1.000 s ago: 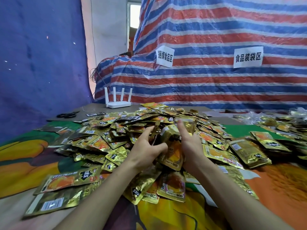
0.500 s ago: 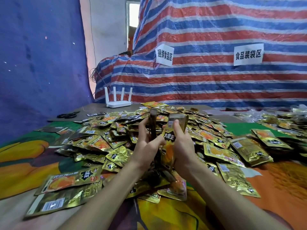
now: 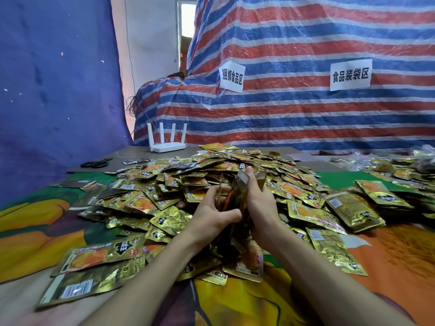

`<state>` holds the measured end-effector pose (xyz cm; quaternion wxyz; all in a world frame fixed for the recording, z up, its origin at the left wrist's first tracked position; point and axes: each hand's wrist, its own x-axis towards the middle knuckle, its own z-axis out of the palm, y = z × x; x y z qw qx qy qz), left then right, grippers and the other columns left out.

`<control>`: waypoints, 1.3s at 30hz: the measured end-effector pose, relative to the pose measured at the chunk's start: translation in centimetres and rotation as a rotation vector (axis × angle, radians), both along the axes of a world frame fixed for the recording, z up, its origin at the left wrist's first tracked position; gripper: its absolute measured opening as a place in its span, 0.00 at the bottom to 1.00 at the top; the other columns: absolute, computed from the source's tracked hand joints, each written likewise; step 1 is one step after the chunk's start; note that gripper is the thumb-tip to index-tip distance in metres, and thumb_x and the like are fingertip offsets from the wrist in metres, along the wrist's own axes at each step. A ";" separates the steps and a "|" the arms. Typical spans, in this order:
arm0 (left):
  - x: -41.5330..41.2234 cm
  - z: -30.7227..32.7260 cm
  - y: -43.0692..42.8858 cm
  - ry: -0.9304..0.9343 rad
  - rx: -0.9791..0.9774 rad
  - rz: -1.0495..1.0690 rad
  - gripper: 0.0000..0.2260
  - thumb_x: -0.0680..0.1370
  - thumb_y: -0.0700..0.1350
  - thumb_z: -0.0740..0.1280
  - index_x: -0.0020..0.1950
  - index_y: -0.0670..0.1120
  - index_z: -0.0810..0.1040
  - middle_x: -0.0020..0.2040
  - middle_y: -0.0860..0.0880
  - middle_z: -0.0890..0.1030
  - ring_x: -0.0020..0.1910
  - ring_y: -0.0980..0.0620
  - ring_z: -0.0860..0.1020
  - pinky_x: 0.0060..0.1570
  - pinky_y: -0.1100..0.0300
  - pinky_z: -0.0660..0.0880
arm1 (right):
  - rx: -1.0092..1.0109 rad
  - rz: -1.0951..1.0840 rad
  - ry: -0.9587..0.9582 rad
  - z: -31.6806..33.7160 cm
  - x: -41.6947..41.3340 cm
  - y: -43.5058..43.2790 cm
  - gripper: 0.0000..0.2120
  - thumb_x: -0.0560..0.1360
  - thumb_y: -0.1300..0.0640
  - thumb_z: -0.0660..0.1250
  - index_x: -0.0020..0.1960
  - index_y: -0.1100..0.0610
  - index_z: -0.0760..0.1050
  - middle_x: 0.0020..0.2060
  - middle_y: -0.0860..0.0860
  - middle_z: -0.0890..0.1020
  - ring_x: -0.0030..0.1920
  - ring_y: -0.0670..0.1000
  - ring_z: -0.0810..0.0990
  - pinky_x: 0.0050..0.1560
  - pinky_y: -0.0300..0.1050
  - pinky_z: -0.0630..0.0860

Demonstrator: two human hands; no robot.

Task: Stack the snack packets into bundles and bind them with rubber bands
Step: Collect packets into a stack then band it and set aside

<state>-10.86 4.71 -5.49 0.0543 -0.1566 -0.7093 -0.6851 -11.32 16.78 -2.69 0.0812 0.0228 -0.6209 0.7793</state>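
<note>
Both sets of fingers curl round one small stack of packets held upright at the centre of the frame: I see the left hand gripping its near side with the thumb across the front, and the right hand clasping the far side, fingertips up by the top edge. Around them the loose pile of gold packets spreads over the printed cloth towards the right edge. Behind it, at mid left, a white router and black scissors sit below the striped tarp
</note>
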 end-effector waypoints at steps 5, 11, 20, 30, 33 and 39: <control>0.1 0.0 0.0 0.028 -0.013 0.088 0.23 0.72 0.37 0.73 0.65 0.45 0.71 0.49 0.44 0.80 0.45 0.51 0.82 0.45 0.57 0.82 | 0.140 -0.020 0.044 -0.2 -0.2 0.3 0.31 0.72 0.29 0.63 0.43 0.58 0.82 0.31 0.48 0.84 0.33 0.47 0.84 0.34 0.39 0.79; -0.3 0.0 -0.2 0.071 0.036 0.303 0.26 0.64 0.49 0.73 0.60 0.48 0.71 0.47 0.48 0.81 0.47 0.46 0.82 0.51 0.43 0.81 | 0.310 -0.102 0.097 -1.1 -0.8 0.5 0.22 0.84 0.45 0.59 0.48 0.61 0.82 0.39 0.55 0.86 0.39 0.52 0.83 0.42 0.49 0.81; -1.1 -0.6 -0.5 0.130 -0.037 0.249 0.36 0.67 0.39 0.82 0.66 0.49 0.63 0.53 0.53 0.78 0.43 0.71 0.80 0.37 0.75 0.74 | 0.265 0.057 0.165 -1.3 -0.8 0.5 0.20 0.81 0.42 0.64 0.48 0.58 0.84 0.39 0.52 0.87 0.41 0.50 0.86 0.40 0.42 0.81; 0.0 -0.1 -0.2 0.240 0.016 0.169 0.36 0.67 0.38 0.74 0.68 0.59 0.61 0.49 0.48 0.78 0.37 0.63 0.81 0.34 0.68 0.76 | 0.834 -0.274 0.150 -2.2 -1.9 1.3 0.13 0.76 0.46 0.68 0.52 0.55 0.77 0.47 0.51 0.81 0.51 0.55 0.79 0.52 0.54 0.79; 0.4 0.1 -0.2 0.368 -0.054 0.177 0.40 0.68 0.36 0.73 0.73 0.57 0.61 0.49 0.49 0.76 0.38 0.62 0.79 0.37 0.65 0.78 | 1.044 -0.353 0.004 -2.4 -1.9 1.9 0.35 0.76 0.33 0.64 0.70 0.59 0.67 0.64 0.58 0.73 0.65 0.59 0.72 0.65 0.56 0.72; 1.1 0.2 -0.2 0.558 -0.126 0.121 0.42 0.67 0.37 0.70 0.78 0.58 0.59 0.45 0.52 0.73 0.35 0.60 0.75 0.33 0.65 0.75 | 1.215 -0.423 0.059 -0.3 -0.2 5.6 0.17 0.76 0.48 0.67 0.62 0.55 0.75 0.60 0.58 0.75 0.61 0.58 0.74 0.64 0.56 0.72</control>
